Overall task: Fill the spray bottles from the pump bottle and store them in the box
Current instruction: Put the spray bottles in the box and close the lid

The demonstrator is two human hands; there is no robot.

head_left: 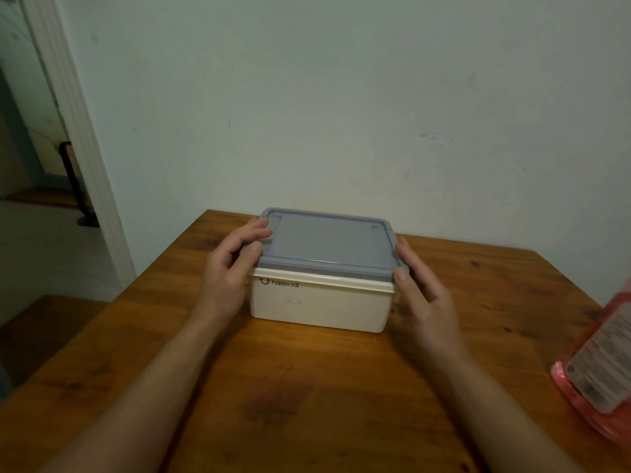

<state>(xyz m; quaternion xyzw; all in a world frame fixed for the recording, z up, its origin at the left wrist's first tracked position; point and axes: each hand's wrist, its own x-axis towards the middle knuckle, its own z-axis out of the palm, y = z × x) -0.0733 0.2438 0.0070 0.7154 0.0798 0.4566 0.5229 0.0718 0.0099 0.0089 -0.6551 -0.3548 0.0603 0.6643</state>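
Observation:
A cream plastic box (317, 305) with a grey lid (327, 242) stands on the wooden table (307, 397) near the wall. My left hand (232, 264) holds the lid's left end, with the fingers lying on top and the thumb against its front edge. At the box's right end is my right hand (420, 291): its thumb presses the lid's front right corner and its fingers lie straight along the side. A pink bottle with a printed label (601, 356) lies partly cut off at the right edge. No spray bottles are in view, and the lid hides the box's inside.
The table's far edge meets a pale wall (341, 114). A white door frame (78, 131) and an open doorway are at the left, past the table's left edge. A brown bench or stool surface (44, 322) sits lower on the left.

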